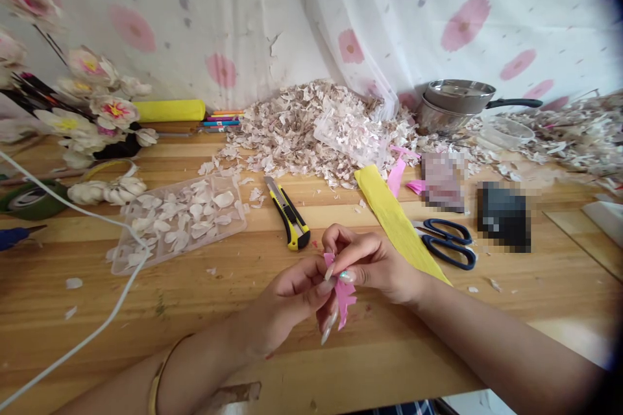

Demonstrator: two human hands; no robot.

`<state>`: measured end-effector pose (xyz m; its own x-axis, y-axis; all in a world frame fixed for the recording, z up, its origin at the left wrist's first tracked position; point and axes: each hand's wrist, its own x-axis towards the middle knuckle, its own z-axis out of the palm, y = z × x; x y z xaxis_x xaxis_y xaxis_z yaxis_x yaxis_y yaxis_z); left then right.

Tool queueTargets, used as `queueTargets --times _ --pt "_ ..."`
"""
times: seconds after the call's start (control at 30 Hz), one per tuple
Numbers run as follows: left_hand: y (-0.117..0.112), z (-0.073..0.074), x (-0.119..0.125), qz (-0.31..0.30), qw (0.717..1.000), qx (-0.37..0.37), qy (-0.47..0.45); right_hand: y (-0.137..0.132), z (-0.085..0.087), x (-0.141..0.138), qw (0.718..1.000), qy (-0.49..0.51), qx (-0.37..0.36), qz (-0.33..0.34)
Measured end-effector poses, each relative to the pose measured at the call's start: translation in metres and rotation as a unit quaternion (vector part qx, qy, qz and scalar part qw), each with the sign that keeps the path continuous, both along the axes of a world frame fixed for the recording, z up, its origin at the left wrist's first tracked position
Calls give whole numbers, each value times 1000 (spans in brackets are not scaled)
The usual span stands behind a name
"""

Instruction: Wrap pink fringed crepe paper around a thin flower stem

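Observation:
Both my hands meet over the front of the wooden table, pinching one small strip of pink crepe paper (pixel 344 303) with a cut, fringed edge. My left hand (pixel 299 295) grips it between thumb and fingers from the left. From the right, my right hand (pixel 372 266) pinches its upper part, thumb and fingertips together. The lower end of the strip hangs loose below the fingers. Just beyond my hands lies a yellow and black utility knife (pixel 288 214). A yellow crepe paper strip (pixel 396 220) runs behind my right hand, beside dark blue-handled scissors (pixel 450 243).
A clear compartment tray (pixel 233 233) holds pale petals at left, with a white cord (pixel 114 311) across its edge. Heaped dried petals (pixel 287 123) line the back near a saucepan (pixel 452 104). Artificial flowers (pixel 114 110) and green tape (pixel 34 200) stand far left.

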<state>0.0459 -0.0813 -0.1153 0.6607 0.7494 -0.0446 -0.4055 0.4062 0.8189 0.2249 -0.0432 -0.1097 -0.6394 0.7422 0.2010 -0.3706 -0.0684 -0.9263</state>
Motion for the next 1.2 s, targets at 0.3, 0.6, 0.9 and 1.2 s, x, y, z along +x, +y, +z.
queueTargets --times 0.3,0.6,0.9,1.2 --pt "2 2 -3 47 987 86 128 -4 2 -2 996 16 -80 18" --pt "1 3 -4 133 963 121 200 -3 -12 -8 988 29 -133 -78" --pt "4 2 -2 145 958 114 218 4 -3 -1 992 -64 -30 -104" --pt "1 3 -5 112 960 127 222 -1 2 0 987 -154 54 -3"
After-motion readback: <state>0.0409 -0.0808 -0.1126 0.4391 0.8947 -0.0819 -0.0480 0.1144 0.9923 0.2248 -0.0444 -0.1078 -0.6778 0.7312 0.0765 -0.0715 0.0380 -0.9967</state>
